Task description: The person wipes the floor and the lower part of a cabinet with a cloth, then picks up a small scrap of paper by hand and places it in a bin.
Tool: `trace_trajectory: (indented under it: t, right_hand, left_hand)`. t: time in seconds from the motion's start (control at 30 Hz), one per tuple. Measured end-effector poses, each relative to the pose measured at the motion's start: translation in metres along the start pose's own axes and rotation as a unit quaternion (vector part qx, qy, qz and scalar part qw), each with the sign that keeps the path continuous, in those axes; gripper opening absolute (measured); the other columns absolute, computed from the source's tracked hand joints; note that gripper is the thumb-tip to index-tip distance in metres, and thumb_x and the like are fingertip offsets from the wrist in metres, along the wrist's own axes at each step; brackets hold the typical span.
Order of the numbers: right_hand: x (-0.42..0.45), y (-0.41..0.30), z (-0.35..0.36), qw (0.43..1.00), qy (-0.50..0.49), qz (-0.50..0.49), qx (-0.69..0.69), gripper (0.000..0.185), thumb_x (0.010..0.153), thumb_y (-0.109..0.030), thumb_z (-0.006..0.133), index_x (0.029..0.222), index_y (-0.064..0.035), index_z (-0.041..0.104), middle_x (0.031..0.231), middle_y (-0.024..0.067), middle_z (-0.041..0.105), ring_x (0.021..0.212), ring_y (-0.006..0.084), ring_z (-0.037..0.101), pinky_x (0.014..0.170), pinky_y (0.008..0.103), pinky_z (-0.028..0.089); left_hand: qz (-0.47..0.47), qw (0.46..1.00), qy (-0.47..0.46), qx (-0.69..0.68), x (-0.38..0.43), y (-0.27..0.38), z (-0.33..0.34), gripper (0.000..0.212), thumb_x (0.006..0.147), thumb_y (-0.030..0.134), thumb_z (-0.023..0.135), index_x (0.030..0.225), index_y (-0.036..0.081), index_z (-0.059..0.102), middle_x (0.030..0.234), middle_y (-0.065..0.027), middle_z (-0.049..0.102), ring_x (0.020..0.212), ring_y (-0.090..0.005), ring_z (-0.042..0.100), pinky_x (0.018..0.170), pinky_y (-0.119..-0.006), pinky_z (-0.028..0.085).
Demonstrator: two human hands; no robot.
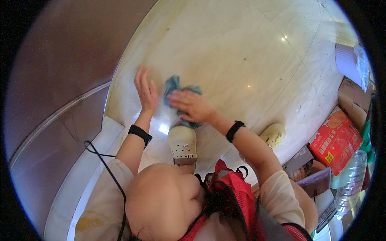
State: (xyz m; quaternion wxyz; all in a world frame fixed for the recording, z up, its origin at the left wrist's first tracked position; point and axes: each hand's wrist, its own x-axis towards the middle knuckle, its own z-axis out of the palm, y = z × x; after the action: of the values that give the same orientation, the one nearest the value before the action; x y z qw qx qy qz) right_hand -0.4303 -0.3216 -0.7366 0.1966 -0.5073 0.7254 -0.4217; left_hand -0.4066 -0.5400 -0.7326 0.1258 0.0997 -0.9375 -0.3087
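A crumpled blue-green cloth (pixel 172 85) lies on the pale, glossy tiled floor (pixel 223 60), just ahead of a cream clog (pixel 182 141) on one of my feet. Pressed over it is my right hand (pixel 190 104), slightly blurred, its fingers spread across the fabric and hiding the middle. To the left of the cloth, my left hand (pixel 147 90) has its fingers extended and holds nothing. Whether it touches the floor I cannot tell. Each wrist wears a black band.
A brown panel (pixel 69 45) with a stone ledge (pixel 114 126) borders the left. A black cable (pixel 108 165) hangs near my left arm. At right stand a red printed carton (pixel 336 140), a cardboard box (pixel 354 99), a ribbed white bin (pixel 348 61) and a clear plastic bottle (pixel 351 180).
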Motion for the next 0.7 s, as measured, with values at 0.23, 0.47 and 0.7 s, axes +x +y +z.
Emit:
trace_trajectory:
  t: [0.23, 0.47, 0.7]
  right_hand:
    - [-0.015, 0.044, -0.087, 0.949, 0.182, 0.199, -0.167, 0.052, 0.080, -0.010, 0.061, 0.130, -0.0071, 0.047, 0.144, 0.0121, 0.038, 0.135, 0.0352, 0.030, 0.109, 0.0476, 0.027]
    - [0.040, -0.016, -0.032, 0.949, 0.186, 0.162, 0.199, 0.045, 0.080, 0.001, 0.051, 0.125, -0.0016, 0.049, 0.141, 0.0163, 0.040, 0.134, 0.0392, 0.029, 0.109, 0.0436, 0.028]
    - [0.001, -0.037, -0.072, 0.938, 0.204, 0.226, 0.168, 0.039, 0.075, 0.008, 0.050, 0.111, -0.0034, 0.056, 0.126, 0.0156, 0.053, 0.115, 0.0341, 0.052, 0.093, 0.0387, 0.044]
  left_hand:
    - [-0.040, 0.997, 0.057, -0.034, 0.001, 0.032, -0.034, 0.033, 0.090, 0.012, 0.046, 0.122, 0.003, 0.050, 0.137, -0.0158, 0.042, 0.125, -0.0334, 0.038, 0.105, -0.042, 0.028]
    - [0.067, 0.986, -0.119, -0.092, -0.008, 0.073, -0.034, 0.045, 0.082, -0.001, 0.055, 0.125, 0.008, 0.054, 0.136, -0.0137, 0.044, 0.127, -0.0339, 0.039, 0.104, -0.043, 0.035]
    - [-0.013, 0.985, -0.170, -0.023, -0.036, 0.083, -0.006, 0.067, 0.084, 0.014, 0.061, 0.140, -0.002, 0.028, 0.150, -0.0236, 0.015, 0.137, -0.0419, 0.019, 0.110, -0.047, 0.024]
